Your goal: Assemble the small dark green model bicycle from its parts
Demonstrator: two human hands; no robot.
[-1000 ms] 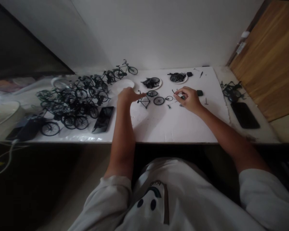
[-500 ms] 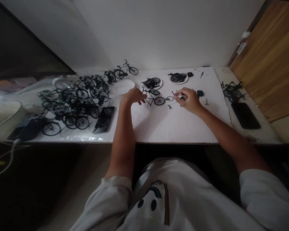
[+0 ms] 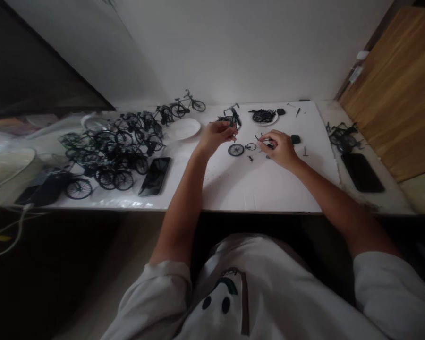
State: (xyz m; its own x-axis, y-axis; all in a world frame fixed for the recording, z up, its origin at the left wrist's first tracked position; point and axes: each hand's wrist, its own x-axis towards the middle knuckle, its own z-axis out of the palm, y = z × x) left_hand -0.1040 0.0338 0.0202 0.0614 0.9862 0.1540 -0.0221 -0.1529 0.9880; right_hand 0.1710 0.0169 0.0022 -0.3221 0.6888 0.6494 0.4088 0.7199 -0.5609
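Note:
My left hand is closed around a small black model bicycle frame, lifted off the white tabletop and tilted upward. My right hand rests on the table to the right, fingers pinched on a tiny dark part. Between the hands lie a loose wheel and a smaller ring-shaped part, with a few tiny bits beside them.
Several finished model bicycles crowd the left of the table. A black phone lies by them, an empty white plate behind. A plate of dark parts sits at the back. Another phone and bicycle lie right.
My left hand reached the bicycle frame on the table, closed on it and lifted it up and to the right. My right hand stayed in place.

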